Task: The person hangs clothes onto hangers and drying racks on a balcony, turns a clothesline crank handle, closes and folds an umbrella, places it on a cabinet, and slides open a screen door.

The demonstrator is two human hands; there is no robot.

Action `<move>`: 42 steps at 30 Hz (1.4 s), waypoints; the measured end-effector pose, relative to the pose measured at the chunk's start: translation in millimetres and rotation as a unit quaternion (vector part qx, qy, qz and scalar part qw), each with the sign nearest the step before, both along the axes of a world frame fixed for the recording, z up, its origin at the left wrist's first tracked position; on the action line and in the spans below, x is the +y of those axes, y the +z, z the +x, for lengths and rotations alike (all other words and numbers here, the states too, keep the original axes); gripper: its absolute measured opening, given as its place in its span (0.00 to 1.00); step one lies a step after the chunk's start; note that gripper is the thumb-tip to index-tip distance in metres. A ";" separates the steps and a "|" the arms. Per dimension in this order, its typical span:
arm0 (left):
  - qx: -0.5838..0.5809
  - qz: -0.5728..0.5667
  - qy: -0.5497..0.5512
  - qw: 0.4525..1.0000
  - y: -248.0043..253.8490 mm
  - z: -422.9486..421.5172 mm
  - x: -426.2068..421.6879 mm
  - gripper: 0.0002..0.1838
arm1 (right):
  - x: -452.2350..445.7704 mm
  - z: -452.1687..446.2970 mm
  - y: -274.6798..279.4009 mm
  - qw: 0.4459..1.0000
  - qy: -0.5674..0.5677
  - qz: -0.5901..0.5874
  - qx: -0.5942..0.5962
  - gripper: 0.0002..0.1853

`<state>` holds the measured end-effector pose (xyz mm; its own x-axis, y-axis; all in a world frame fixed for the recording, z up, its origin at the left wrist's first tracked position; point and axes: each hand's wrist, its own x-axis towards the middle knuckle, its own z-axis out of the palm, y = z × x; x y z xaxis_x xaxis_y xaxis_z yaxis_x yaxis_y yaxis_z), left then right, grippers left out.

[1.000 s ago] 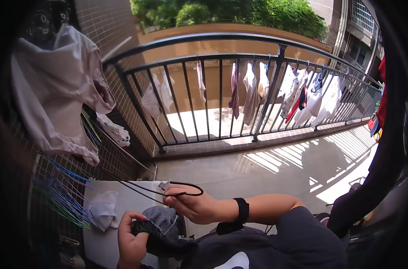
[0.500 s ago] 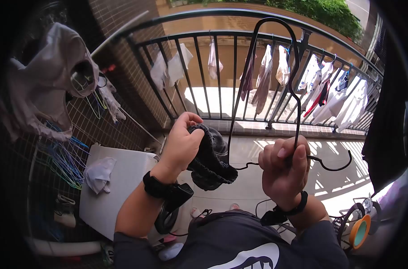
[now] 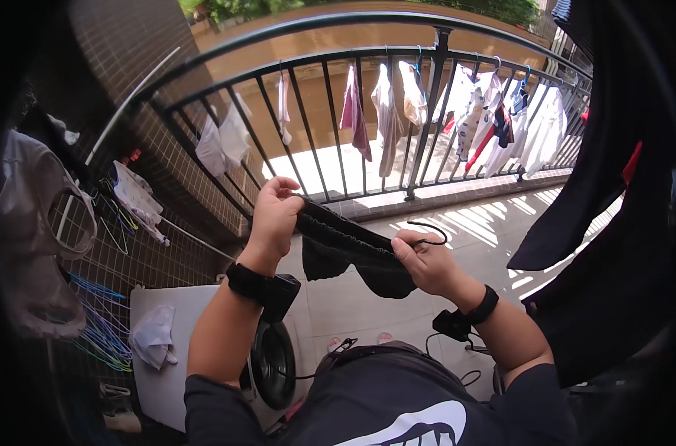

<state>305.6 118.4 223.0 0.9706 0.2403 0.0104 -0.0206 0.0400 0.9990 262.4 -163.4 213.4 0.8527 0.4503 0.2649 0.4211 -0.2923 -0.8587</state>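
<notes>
Above pale floor tiles [image 3: 330,316], the left hand [image 3: 273,215] and right hand [image 3: 431,266] pinch a black gathered-waist cloth garment [image 3: 353,245]; even tension should keep it straight.

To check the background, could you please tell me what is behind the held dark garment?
Around the dark garment, pale floor shows, with the railing beyond; whatever it covers cannot be seen.

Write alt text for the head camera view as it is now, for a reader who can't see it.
A person's left hand and right hand hold a dark garment spread between them, a curved black wire showing at the right hand. Beyond, laundry hangs along a black railing; at left, a pale crumpled cloth lies on a white appliance.
</notes>
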 end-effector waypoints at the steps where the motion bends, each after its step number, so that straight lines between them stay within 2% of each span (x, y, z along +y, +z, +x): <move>1: -0.005 0.018 0.006 1.000 -6.7 2.6 1.7 0.13 | 0.9 0.8 3.1 0.998 0.009 -0.057 0.023 0.15; 3: -0.054 0.101 0.009 0.993 -16.2 9.8 8.3 0.11 | 3.2 1.4 10.0 0.983 0.023 -0.169 0.070 0.17; 5: -0.085 0.203 0.002 0.976 -26.7 14.4 11.7 0.09 | 7.8 6.8 2.7 0.968 0.023 -0.243 0.057 0.17; 7: -0.064 0.318 -0.096 0.941 -7.5 -5.8 -4.5 0.08 | 18.0 12.4 -3.8 0.936 0.003 -0.352 0.029 0.18; 8: -0.045 0.389 -0.151 0.908 -0.2 -16.2 -10.9 0.08 | 26.5 9.8 -5.1 0.946 -0.017 -0.324 0.005 0.18; 10: -0.125 0.400 -0.151 0.895 -12.3 -25.6 -19.0 0.10 | 36.5 10.1 1.2 0.956 -0.079 -0.278 -0.054 0.19; 12: -0.123 0.415 -0.148 0.889 -7.0 -32.6 -23.8 0.11 | 45.5 1.9 -7.8 0.945 -0.038 -0.320 -0.048 0.19; 14: -0.103 0.469 -0.188 0.857 -13.8 -33.5 -21.9 0.14 | 50.7 -6.2 -20.5 0.944 -0.055 -0.324 -0.043 0.20; 16: -0.062 0.535 -0.209 0.816 -10.8 -38.3 -14.6 0.25 | 45.1 -4.7 -16.9 0.958 -0.108 -0.261 -0.042 0.19; 17: -0.094 0.552 -0.228 0.796 -14.3 -33.2 -6.1 0.32 | 41.9 -6.1 -9.9 0.965 -0.110 -0.236 -0.034 0.19; 18: -0.110 0.557 -0.273 0.777 -17.3 -24.8 4.5 0.32 | 38.4 -7.6 -5.4 0.971 -0.113 -0.210 -0.026 0.19; 20: -0.248 0.509 -0.294 0.770 -37.9 -15.4 20.8 0.34 | 35.1 -16.2 -6.0 0.971 -0.129 -0.198 -0.045 0.18; 21: -0.216 0.428 -0.374 0.794 -39.7 -11.3 26.5 0.37 | 34.4 -21.1 -2.4 0.970 -0.139 -0.194 -0.039 0.18; 22: -0.185 0.310 -0.459 0.812 -37.9 -7.8 29.4 0.34 | 33.1 -24.9 0.0 0.970 -0.148 -0.190 -0.035 0.18; 24: -0.148 0.270 -0.519 0.798 -41.5 -6.2 29.4 0.29 | 27.1 -33.4 0.2 0.968 -0.164 -0.186 -0.027 0.17; 25: -0.193 0.292 -0.492 0.797 -45.7 -7.1 22.1 0.22 | 24.9 -38.2 -0.7 0.968 -0.171 -0.184 -0.022 0.17; 28: -0.256 0.370 -0.448 0.772 -60.5 -9.0 -0.1 0.16 | 23.8 -56.5 -2.7 0.976 -0.169 -0.132 0.038 0.19; 29: -0.291 0.350 -0.440 0.774 -62.8 -12.3 -12.5 0.11 | 20.5 -62.8 -8.4 0.973 -0.180 -0.142 0.040 0.20; 33: -0.359 0.361 -0.430 0.745 -81.3 -26.3 -49.6 0.11 | -7.0 -100.7 -31.5 0.969 -0.203 -0.125 0.066 0.19; 36: -0.367 0.350 -0.418 0.754 -91.6 -36.9 -76.3 0.11 | -35.6 -141.7 -31.2 0.922 -0.288 -0.214 -0.146 0.24; 37: -0.372 0.341 -0.419 0.755 -94.5 -37.1 -85.3 0.11 | -51.9 -157.2 -36.4 0.903 -0.302 -0.272 -0.141 0.32; 40: -0.383 0.332 -0.425 0.750 -97.2 -39.3 -119.5 0.11 | -104.5 -200.9 -68.7 0.923 -0.331 -0.193 0.045 0.33; 42: -0.385 0.349 -0.440 0.732 -96.0 -45.2 -152.5 0.11 | -138.2 -226.3 -73.8 0.940 -0.302 -0.145 0.063 0.31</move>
